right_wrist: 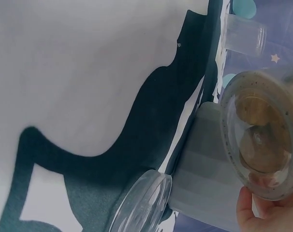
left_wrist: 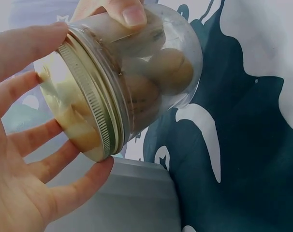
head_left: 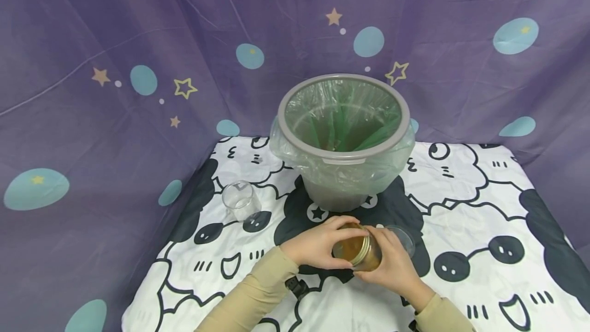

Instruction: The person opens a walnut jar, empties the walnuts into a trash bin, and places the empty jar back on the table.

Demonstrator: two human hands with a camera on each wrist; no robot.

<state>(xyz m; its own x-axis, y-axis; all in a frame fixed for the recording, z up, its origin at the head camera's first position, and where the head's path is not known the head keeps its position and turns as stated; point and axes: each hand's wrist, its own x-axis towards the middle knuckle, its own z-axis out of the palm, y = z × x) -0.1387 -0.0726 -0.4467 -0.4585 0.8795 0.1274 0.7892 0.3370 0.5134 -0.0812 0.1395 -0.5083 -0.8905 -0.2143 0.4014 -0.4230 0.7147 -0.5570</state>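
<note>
A clear jar (left_wrist: 185, 43) with a gold screw lid (left_wrist: 83, 92) is held in the air between both hands, lying on its side. Several round brown things (left_wrist: 170, 70), which look like walnuts, show through its wall. My left hand (head_left: 320, 246) grips the gold lid, fingertips and thumb spread around its rim. My right hand (head_left: 394, 268) holds the jar's body, its thumb visible on the wall in the left wrist view. In the right wrist view the jar's base faces the camera. Just beyond my right hand lies a round clear dish or lid (head_left: 404, 240).
Behind the hands stands a grey bin (head_left: 341, 156) lined with a green translucent bag (head_left: 299, 155). An empty clear glass cup (head_left: 241, 203) stands to the left. A patterned black-and-white cloth (head_left: 479, 219) covers the table; a purple curtain (head_left: 295, 9) hangs behind.
</note>
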